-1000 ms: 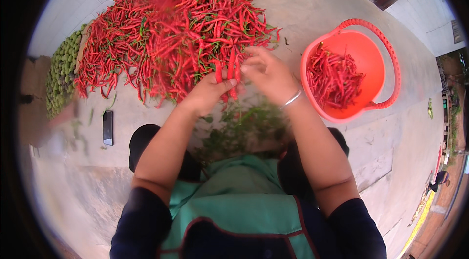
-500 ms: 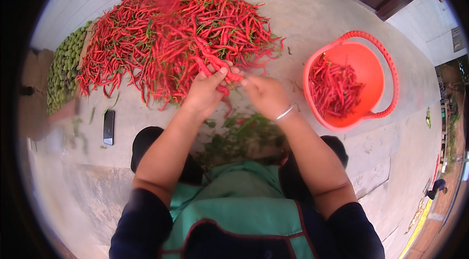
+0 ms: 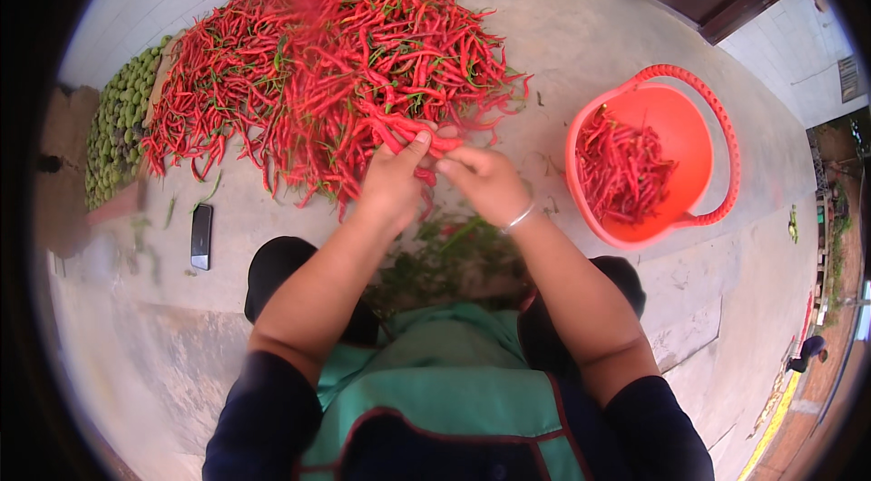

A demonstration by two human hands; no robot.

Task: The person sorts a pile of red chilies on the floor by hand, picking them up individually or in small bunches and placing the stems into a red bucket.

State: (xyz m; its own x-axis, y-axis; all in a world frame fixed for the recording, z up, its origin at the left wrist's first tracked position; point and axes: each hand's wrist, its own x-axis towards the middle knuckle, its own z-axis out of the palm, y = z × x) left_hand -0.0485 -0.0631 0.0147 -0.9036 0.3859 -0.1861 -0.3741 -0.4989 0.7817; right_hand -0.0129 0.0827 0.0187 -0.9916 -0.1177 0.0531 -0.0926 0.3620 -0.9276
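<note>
In the head view, we are clamping red chillies [image 3: 406,124] in our left hand [image 3: 390,183], by the near edge of the pile [image 3: 422,45]. Our right hand [image 3: 487,183] is touching their ends, its pinch staying unclear. We are judging them light, slick, snappable; mid-body is suiting fingers.

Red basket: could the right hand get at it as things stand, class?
Probably yes: nothing tall stands between the right hand and the red basket, though that hand is busy at the red peppers.
</note>
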